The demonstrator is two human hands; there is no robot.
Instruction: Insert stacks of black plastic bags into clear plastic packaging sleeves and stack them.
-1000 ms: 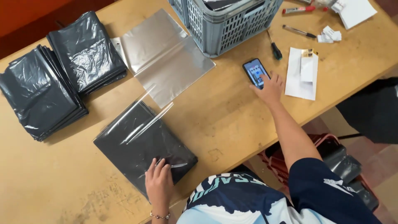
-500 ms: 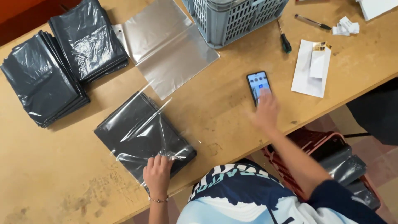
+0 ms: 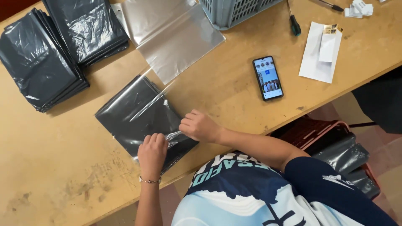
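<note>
My left hand (image 3: 153,150) lies curled, fingers bent down, on the near edge of a dark plastic bag (image 3: 138,113) that sits flat on the wooden table (image 3: 230,90) right in front of me. My right hand (image 3: 200,125) is closed into a loose fist just beside it, at the bag's near right corner, and between the two hands I pinch a crumpled strip of clear film (image 3: 173,136) that comes off that edge. Both hands touch the bag, which stretches away from them toward the far left, tilted on the tabletop, with a shiny clear fold running across its middle

Beyond the bag's far corner lies a silvery plastic sheet (image 3: 176,39), and farther left are two stacks of folded dark bags (image 3: 50,54), well apart from my hands. A phone (image 3: 268,78) with its screen lit lies face up to the right of my right hand, not touching it. Past it rest a white envelope (image 3: 318,54), a screwdriver (image 3: 294,23) and the corner of a grey crate (image 3: 234,10)
</note>
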